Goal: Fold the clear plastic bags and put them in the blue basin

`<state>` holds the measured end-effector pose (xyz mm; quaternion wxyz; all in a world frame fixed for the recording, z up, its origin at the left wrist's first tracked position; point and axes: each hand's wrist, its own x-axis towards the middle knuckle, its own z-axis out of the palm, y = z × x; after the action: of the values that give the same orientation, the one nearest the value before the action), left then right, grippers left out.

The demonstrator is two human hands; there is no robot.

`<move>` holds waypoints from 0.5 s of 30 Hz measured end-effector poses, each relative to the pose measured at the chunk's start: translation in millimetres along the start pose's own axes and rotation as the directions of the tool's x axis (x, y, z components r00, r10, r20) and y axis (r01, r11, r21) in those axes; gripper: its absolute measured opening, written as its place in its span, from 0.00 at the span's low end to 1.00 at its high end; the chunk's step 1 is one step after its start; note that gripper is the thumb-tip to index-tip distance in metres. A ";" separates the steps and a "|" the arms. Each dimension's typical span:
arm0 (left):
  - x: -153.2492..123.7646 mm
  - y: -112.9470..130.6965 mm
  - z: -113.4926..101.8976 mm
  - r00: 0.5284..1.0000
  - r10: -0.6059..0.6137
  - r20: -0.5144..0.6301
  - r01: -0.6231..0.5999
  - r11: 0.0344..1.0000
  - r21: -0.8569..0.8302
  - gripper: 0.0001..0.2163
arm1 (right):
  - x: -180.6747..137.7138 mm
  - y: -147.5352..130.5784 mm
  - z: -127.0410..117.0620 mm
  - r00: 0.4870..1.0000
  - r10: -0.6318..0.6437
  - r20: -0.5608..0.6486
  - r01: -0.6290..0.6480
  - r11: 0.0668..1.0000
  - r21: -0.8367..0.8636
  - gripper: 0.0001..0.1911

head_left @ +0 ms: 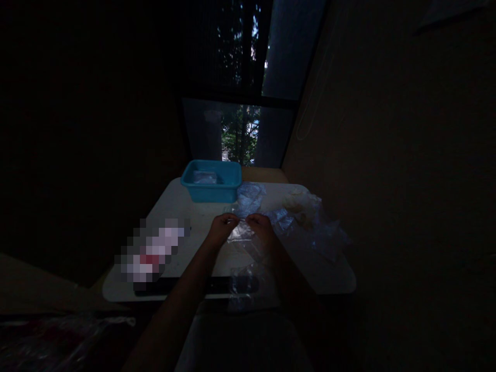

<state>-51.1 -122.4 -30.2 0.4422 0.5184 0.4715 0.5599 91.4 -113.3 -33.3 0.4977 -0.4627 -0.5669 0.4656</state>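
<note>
A dim room holds a white, round-cornered table (186, 217) with a blue plastic tub (229, 184) at its far edge. Inside the tub lies something clear and crinkled (204, 177), too dark to identify. Just in front of the tub, the left hand (222, 227) and right hand (260, 226) pinch a thin transparent bag (248, 199) between closed fingers. Crumpled clear plastic (310, 222) heaps to the tub's right.

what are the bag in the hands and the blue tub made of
The bag, pinched between left hand and right hand, looks like thin clear plastic film: see-through, crinkled, faintly glinting. The blue tub looks like rigid moulded plastic, smooth and evenly coloured; dim light leaves its finish uncertain.
</note>
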 end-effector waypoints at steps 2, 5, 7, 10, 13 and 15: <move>-0.6 1.4 -0.1 1.000 -0.006 -0.014 0.006 1.000 0.000 0.04 | -0.7 -2.1 -0.6 1.000 -0.009 -0.005 0.009 1.000 0.001 0.07; -1.4 3.6 -0.3 0.999 -0.021 -0.031 0.021 1.000 0.010 0.03 | -1.4 -4.6 -1.2 1.000 -0.018 -0.012 0.017 1.000 -0.005 0.08; -1.4 4.3 -0.3 0.999 -0.030 -0.042 0.030 1.000 0.006 0.03 | -1.8 -5.0 -1.3 1.000 -0.005 -0.019 0.005 1.000 -0.001 0.08; -0.9 4.1 -0.1 0.997 -0.035 -0.070 0.034 0.999 -0.010 0.03 | -2.5 -4.9 -1.6 0.999 0.026 -0.029 -0.025 1.000 0.018 0.08; -0.6 3.5 -0.2 0.993 -0.064 -0.102 0.060 0.998 -0.035 0.04 | -3.3 -6.0 -2.7 0.999 0.039 -0.036 -0.038 0.999 0.037 0.09; -0.8 3.2 -0.5 0.989 -0.095 -0.111 0.086 0.993 -0.078 0.05 | -3.7 -7.3 -3.4 0.999 0.027 -0.040 -0.025 0.998 0.052 0.09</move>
<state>-51.5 -123.7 -27.2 0.4580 0.4470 0.4983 0.5849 94.6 -117.7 -26.4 0.5148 -0.4665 -0.5382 0.4772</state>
